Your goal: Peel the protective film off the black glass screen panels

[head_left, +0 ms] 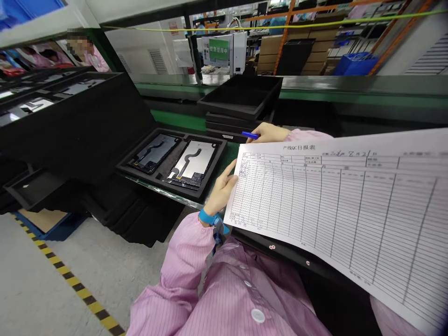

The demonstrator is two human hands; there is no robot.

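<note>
A large printed form [329, 200] with a ruled table and some handwriting spreads across my right side. My left hand [220, 189] grips its left edge, the thumb on that margin and part of the fingers behind the sheet. Around my left wrist is a blue strap [209, 218]. Beyond the sheet's top edge, my right hand [269, 132] is closed on a blue pen [249, 135]; the paper hides the lower part of that hand. Left of my hands, a black foam tray [168, 179] holds two flat panels [195, 161] with dark ribbon cables.
Black trays [241, 100] are stacked behind the workbench. More trays [70, 107] rise at the left, with a person beyond them. Yellow-black tape [75, 282] marks the floor. A green sign [219, 49] hangs at the back near cardboard boxes [269, 53].
</note>
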